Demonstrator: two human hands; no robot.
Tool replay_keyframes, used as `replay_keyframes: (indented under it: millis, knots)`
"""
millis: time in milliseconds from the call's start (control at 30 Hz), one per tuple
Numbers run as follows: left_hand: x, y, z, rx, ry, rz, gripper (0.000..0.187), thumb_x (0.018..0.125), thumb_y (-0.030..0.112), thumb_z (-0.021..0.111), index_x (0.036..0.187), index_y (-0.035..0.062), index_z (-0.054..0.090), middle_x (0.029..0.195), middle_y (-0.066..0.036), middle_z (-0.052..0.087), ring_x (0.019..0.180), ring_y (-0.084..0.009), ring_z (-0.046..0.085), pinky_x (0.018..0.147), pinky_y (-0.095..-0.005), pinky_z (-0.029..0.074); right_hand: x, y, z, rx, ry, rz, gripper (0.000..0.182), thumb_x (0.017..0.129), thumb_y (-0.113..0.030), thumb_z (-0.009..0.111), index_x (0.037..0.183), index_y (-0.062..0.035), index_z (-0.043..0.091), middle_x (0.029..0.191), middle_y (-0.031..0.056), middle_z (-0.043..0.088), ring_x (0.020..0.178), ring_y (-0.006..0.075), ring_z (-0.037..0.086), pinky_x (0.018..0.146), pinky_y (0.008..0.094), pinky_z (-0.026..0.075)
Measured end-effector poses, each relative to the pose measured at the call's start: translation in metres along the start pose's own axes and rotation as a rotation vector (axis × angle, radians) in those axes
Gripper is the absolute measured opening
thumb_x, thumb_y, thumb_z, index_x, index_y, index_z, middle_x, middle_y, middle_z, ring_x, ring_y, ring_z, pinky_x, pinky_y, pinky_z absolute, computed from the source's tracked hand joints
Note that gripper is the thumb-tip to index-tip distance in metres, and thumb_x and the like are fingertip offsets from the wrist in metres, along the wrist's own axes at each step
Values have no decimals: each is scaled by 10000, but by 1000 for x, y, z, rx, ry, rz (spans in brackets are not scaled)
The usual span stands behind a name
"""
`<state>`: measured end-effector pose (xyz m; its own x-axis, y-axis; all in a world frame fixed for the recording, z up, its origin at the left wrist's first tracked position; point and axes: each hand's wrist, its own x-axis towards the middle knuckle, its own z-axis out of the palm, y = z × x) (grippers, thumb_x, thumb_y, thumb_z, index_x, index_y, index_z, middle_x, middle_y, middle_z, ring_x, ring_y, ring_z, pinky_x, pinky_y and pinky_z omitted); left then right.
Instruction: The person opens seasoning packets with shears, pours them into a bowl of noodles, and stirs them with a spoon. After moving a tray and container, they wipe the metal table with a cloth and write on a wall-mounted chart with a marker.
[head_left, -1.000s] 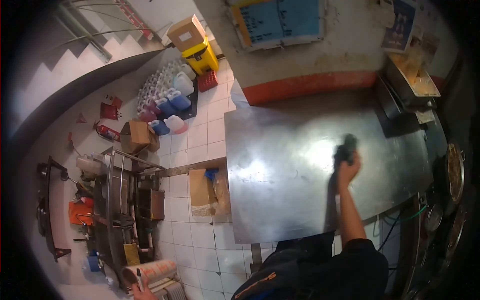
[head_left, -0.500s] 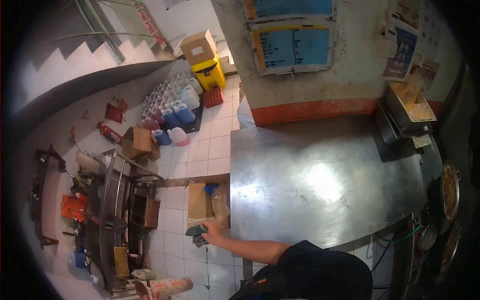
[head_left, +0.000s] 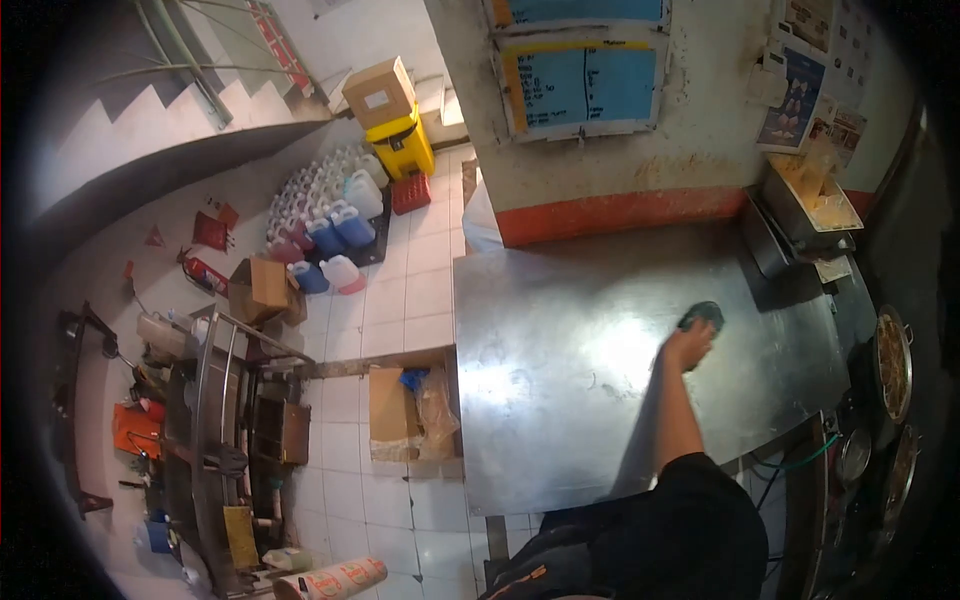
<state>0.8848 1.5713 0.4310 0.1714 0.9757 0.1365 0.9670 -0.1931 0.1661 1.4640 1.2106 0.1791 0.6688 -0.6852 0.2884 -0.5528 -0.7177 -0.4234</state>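
Note:
My right hand (head_left: pixel 689 347) is pressed to the steel table (head_left: pixel 540 420), right of the middle of its top. The fingers are closed over a dark grey-green cloth (head_left: pixel 702 317), which lies flat against the metal. My arm reaches up from the bottom of the head view in a black sleeve, and its shadow falls to the left. My left hand is not in view. At the bottom left is a pale cylinder with red lettering (head_left: pixel 335 577), cut off by the frame edge.
Stacked metal pans (head_left: pixel 815 210) stand at the table's far right corner. Round pans (head_left: pixel 893 365) line the right side. An open cardboard box (head_left: pixel 392 415) sits on the floor left of the table. Several jugs (head_left: pixel 350 225) and a yellow bin (head_left: pixel 405 150) stand farther back.
My right hand has moved with the cloth from beyond the table's left edge, over the floor box, rightward onto the tabletop. The view has shifted slightly.

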Motion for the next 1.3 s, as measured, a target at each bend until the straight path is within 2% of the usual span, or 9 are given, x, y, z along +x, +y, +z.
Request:
replay_keyframes:
  millis: [67, 167, 367, 500, 567, 633, 867, 1067, 1300]
  knots:
    - [-2, -2, 0, -121, 56, 11, 331, 811, 278, 647, 942, -24, 608, 812, -189, 617, 722, -321, 544, 705, -386, 442, -58, -55, -22, 743, -248, 467, 250, 846, -172, 503, 1079, -107, 565, 1116, 136, 550, 975, 330, 540, 848, 429, 434]
    - [10, -62, 45, -24, 163, 39, 278, 766, 199, 682, 884, -33, 583, 698, -176, 574, 611, -271, 469, 624, -366, 427, -224, -72, 65, 553, -56, -544, 196, 780, -65, 470, 920, -28, 601, 896, 160, 595, 839, 338, 537, 761, 436, 397]
    - [-10, -20, 37, -35, 138, -136, 289, 765, 204, 675, 934, -21, 606, 808, -161, 638, 689, -295, 578, 660, -382, 449, -405, -141, -61, 871, -1823, -491, 416, 601, -25, 637, 1016, -37, 619, 1124, 167, 570, 1065, 299, 519, 905, 374, 415]
    - [-7, -31, 43, -229, 136, -97, 294, 774, 184, 665, 967, -31, 606, 851, -145, 648, 731, -251, 597, 676, -375, 452, -341, -147, -33, 1184, -1451, -389, 411, 657, -92, 632, 1057, -14, 583, 1106, 169, 574, 1101, 306, 496, 962, 355, 371]
    - [-10, -52, 47, -259, 124, -73, 299, 780, 177, 659, 980, -38, 603, 859, -148, 648, 746, -237, 598, 683, -371, 452, -184, -146, -25, 339, -937, -1306, 348, 710, -108, 581, 1030, 30, 567, 1125, 198, 557, 1095, 318, 491, 972, 389, 350]
    - [-8, -70, 49, -193, 117, -101, 306, 785, 163, 654, 999, -47, 597, 849, -152, 640, 757, -235, 595, 699, -365, 455, -77, -136, -34, 1109, -803, -197, 323, 722, -65, 545, 1035, 12, 561, 1017, 180, 611, 982, 333, 553, 870, 402, 430]
    - [-25, -24, 17, 21, 208, -10, 400, 761, 359, 697, 844, -26, 634, 742, -187, 608, 689, -339, 538, 683, -409, 435, -112, -162, 112, 462, -94, -201, 253, 859, -144, 410, 1014, -67, 595, 1123, 153, 566, 1011, 313, 538, 867, 432, 414]
    - [-7, -36, 39, 91, 123, -17, 511, 743, 459, 681, 849, -36, 620, 711, -196, 592, 646, -328, 517, 654, -413, 437, -335, -230, -14, 879, -1695, -632, 359, 633, -55, 622, 991, -30, 625, 926, 175, 629, 875, 245, 604, 787, 335, 478]
    - [36, 45, 35, -220, 223, 406, 397, 794, 307, 680, 942, -56, 616, 804, -216, 619, 686, -310, 555, 671, -399, 449, -123, -135, -56, 1326, -1676, 369, 378, 626, -64, 583, 1003, -50, 575, 892, 121, 560, 875, 230, 542, 748, 376, 464]
